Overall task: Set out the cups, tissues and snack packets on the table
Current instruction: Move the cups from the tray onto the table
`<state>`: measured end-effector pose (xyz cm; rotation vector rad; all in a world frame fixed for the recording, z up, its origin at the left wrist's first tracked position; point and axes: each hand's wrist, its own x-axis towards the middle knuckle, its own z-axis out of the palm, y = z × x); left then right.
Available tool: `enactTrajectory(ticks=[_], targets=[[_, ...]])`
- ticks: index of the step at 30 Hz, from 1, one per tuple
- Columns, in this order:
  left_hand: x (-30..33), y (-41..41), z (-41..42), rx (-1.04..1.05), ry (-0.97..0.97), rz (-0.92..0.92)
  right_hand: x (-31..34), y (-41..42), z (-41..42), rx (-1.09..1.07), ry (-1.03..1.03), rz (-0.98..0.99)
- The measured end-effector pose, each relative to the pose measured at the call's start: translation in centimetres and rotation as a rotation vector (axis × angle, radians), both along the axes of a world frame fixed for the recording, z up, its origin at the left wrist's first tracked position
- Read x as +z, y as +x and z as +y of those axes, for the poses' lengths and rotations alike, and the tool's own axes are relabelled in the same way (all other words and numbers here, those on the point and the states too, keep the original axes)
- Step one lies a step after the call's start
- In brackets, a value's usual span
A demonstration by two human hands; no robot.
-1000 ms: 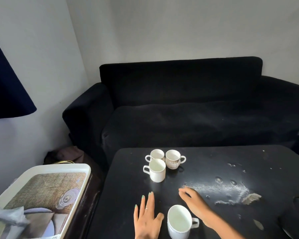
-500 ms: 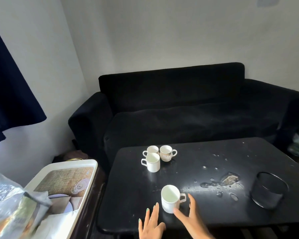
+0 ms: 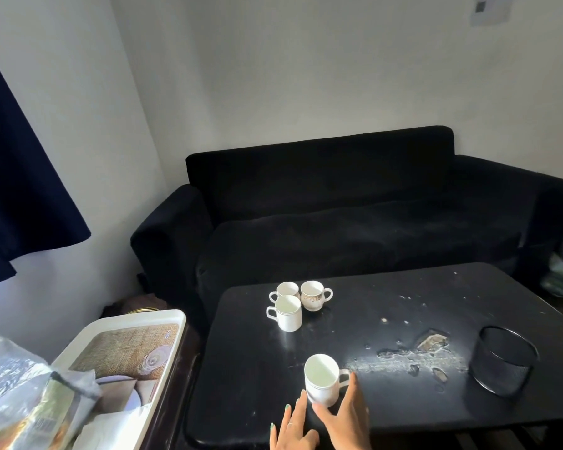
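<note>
White cup point(image 3: 322, 380) – right hand point(image 3: 345, 417) open beside it, left hand point(image 3: 293, 430) flat, holding nothing

Black table point(image 3: 355, 326) w/ 4 cups: trio point(image 3: 293, 303) at back, one point(image 3: 322, 380) near front; mesh bin point(image 3: 501, 365) at right.

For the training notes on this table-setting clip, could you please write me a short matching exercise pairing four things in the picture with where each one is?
Things:
1. patterned cup
2. lone white cup
3. black mesh basket
4. snack packets

Places:
A. by the white tray, off the table's left side
B. toward the right end of the table
C. in the group of three cups at the far side of the table
D. near the front edge, just beyond the right hand and left hand

Pairs: 1-C, 2-D, 3-B, 4-A
</note>
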<state>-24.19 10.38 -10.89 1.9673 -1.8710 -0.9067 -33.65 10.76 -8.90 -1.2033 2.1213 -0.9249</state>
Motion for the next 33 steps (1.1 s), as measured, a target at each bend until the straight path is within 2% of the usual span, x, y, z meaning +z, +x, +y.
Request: enactTrajectory(ticks=[3, 4, 5, 8, 11, 15, 19, 23, 25, 29, 33], targets=[[-1.1, 0.7, -0.9, -0.076, -0.091, -0.049, -0.2, 0.3, -0.7, -0.052, 0.0, 0.005], [-1.5, 0.8, -1.2, -0.1, -0.212, -0.078, -0.3, 0.4, -1.0, -0.06, -0.017, -0.008], [-1.7, 0.9, -1.5, -0.108, -0.434, -0.152, -0.5, 0.5, -1.3, -0.071, -0.034, -0.025], [-1.9, 1.3, -1.4, -0.163, -0.58, -0.149, -1.1, 0.7, -2.3, -0.095, -0.057, -0.047], [-2.3, 1.4, -2.2, -0.254, -0.473, -0.146, -2.0, 0.7, -3.4, -0.105, -0.076, 0.007], [-2.4, 0.9, -4.7, -0.31, -0.496, -0.014, -2.5, 0.7, -4.9, -0.143, -0.115, 0.125], [-2.5, 0.1, -7.3, -0.184, -0.569, 0.091, -4.0, 0.2, -7.1, -0.116, -0.165, 0.176], [-3.1, 0.2, -9.9, -0.073, -0.573, 0.014, -3.6, -0.7, -9.0, -0.121, -0.192, 0.24], [-3.3, 0.0, -10.7, -0.057, -0.496, 0.003, -3.7, -0.7, -10.2, -0.16, -0.226, 0.261], [-4.0, -0.1, -12.7, 0.043, -0.435, -0.199, -4.0, -0.8, -12.2, -0.205, -0.189, 0.226], [-3.9, -0.5, -13.9, 0.065, -0.395, -0.188, -4.3, -1.1, -13.7, -0.204, -0.2, 0.277]])
